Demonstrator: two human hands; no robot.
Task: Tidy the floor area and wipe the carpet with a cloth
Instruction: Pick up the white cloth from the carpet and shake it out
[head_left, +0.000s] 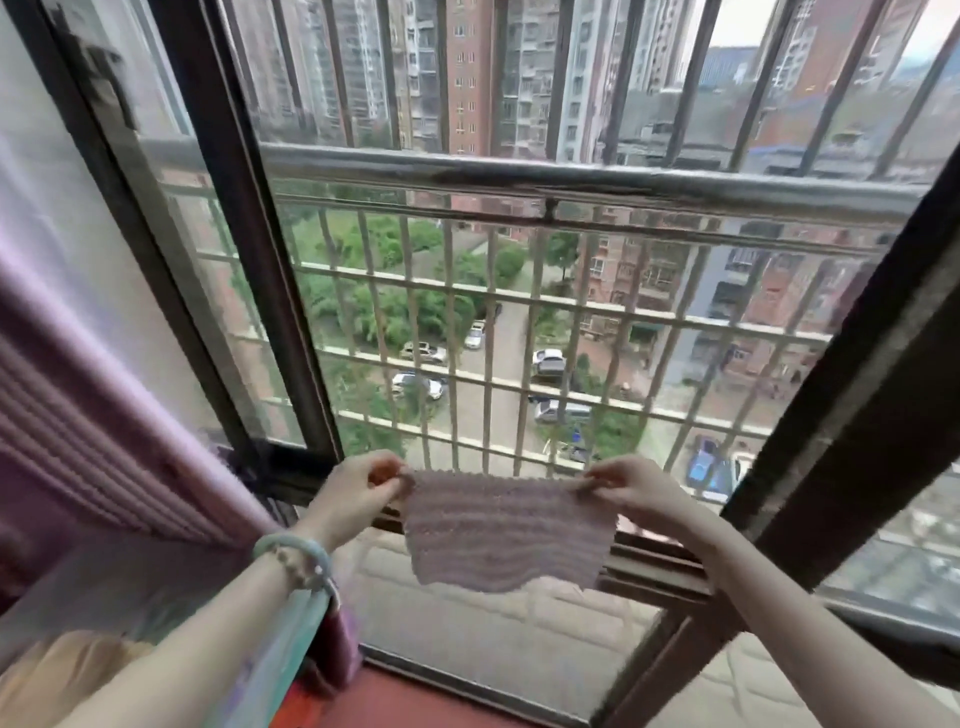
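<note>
The fingers (387, 480) of the left hand (358, 493) pinch one top corner of a cloth (506, 530), and the fingers (597, 480) of the right hand (631, 493) pinch the other top corner, both closed tight on the fabric. The cloth hangs spread flat between the two hands, held up in the air in front of an open window. It is a small, pale mauve-grey rectangle with a ribbed, wavy weave in horizontal bands; its lower edge hangs loose and uneven. A pale green bangle (293, 558) circles the left wrist. A dark window frame (244, 234) stands on the left, with a pink curtain (78, 457) beside it. Beyond the cloth, a metal security grille (519, 291) of bars crosses the opening. Far below are parked cars (548, 361), trees and apartment blocks. No writing can be read.
</note>
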